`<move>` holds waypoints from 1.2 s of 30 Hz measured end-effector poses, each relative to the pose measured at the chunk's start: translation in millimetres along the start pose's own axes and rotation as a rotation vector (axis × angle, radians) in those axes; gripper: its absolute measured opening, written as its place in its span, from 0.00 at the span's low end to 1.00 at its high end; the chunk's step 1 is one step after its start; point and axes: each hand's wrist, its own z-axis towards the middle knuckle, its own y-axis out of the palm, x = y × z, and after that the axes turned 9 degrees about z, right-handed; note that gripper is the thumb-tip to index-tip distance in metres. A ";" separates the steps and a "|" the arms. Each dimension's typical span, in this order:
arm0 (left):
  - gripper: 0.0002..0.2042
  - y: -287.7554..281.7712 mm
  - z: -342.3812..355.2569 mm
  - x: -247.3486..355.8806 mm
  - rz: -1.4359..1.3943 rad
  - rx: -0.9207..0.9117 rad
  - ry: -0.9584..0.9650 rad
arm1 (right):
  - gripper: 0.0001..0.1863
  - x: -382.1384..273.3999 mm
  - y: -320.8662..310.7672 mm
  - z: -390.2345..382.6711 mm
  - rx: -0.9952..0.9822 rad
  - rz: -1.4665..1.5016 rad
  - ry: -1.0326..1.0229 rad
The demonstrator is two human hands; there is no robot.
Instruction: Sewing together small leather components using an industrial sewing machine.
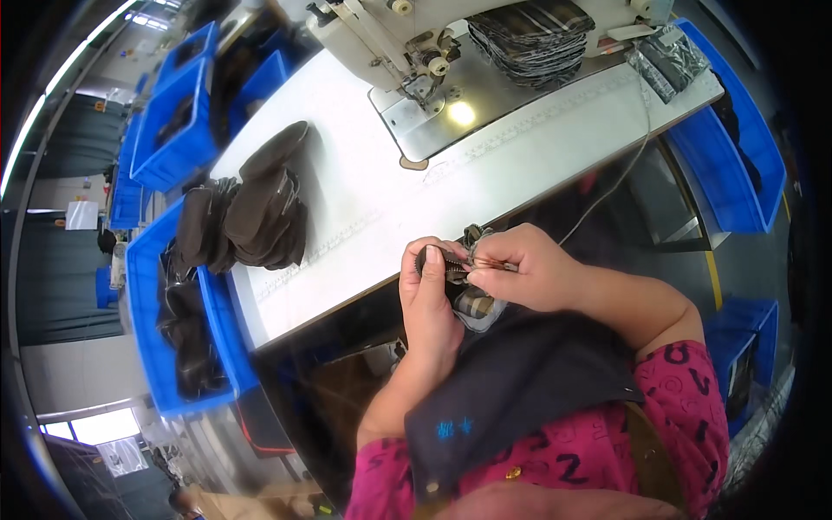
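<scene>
Head view: left hand (427,299) pinches brown-and-plaid fabric piece (476,305), right hand (539,270) grips slim coppery tool (497,263) — cloth likely light, limp; best held by edge.

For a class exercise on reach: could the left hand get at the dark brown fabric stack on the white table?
Probably yes: nothing seems to block the white table between the left hand and the dark brown fabric stack, though it would likely have to release the cloth first.
</scene>
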 end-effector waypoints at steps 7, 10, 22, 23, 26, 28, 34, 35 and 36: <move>0.04 -3.7 -1.6 4.9 0.452 -0.047 0.313 | 0.12 -5.2 7.2 -2.9 0.112 -0.349 -0.090; 0.05 -3.7 3.4 1.8 0.460 -0.048 0.327 | 0.12 3.2 5.8 -0.3 0.138 -0.361 -0.179; 0.11 12.9 4.4 13.8 -0.113 -0.008 -0.085 | 0.14 -0.2 8.9 2.3 0.055 -0.021 -0.224; 0.11 14.3 4.8 14.7 -0.219 0.004 -0.141 | 0.14 -0.6 10.7 3.8 0.054 -0.020 -0.224; 0.11 12.6 6.2 11.7 -0.281 -0.002 -0.162 | 0.16 -1.2 14.0 6.0 0.089 0.004 -0.306; 0.11 10.5 7.3 12.1 -0.207 0.007 -0.084 | 0.16 -2.0 14.4 6.8 0.081 -0.007 -0.279; 0.08 0.0 13.9 6.3 0.116 0.174 0.216 | 0.19 0.5 -0.7 1.0 0.164 0.155 -0.173; 0.08 -2.8 14.6 3.7 0.161 0.201 0.255 | 0.18 -5.8 -0.5 -6.5 0.177 0.217 -0.196; 0.08 -5.9 14.2 1.4 0.163 0.174 0.281 | 0.19 -13.8 3.8 -14.1 0.126 0.218 -0.209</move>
